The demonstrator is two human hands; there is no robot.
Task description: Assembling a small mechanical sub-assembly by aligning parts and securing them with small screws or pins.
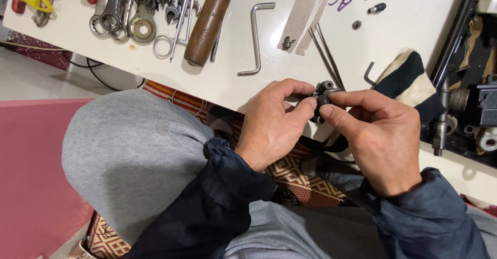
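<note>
A small dark metal part (pixel 323 99) with round grey ends is pinched between both hands just over the near edge of the white table (pixel 228 83). My left hand (pixel 274 121) grips it from the left with thumb and forefinger. From the right, my right hand (pixel 380 134) holds it with its fingertips. Most of the part is hidden by the fingers. Both wrists wear dark blue sleeves, and my grey-trousered knee (pixel 129 155) is below left.
On the table lie several wrenches (pixel 132 10), a wooden-handled tool (pixel 208 20), a large bent hex key (pixel 254 39), thin rods (pixel 326 52), small screws and nuts, and a black-and-cream cloth (pixel 409 80). A dark machine assembly (pixel 473 98) sits at right. A patterned mat lies below.
</note>
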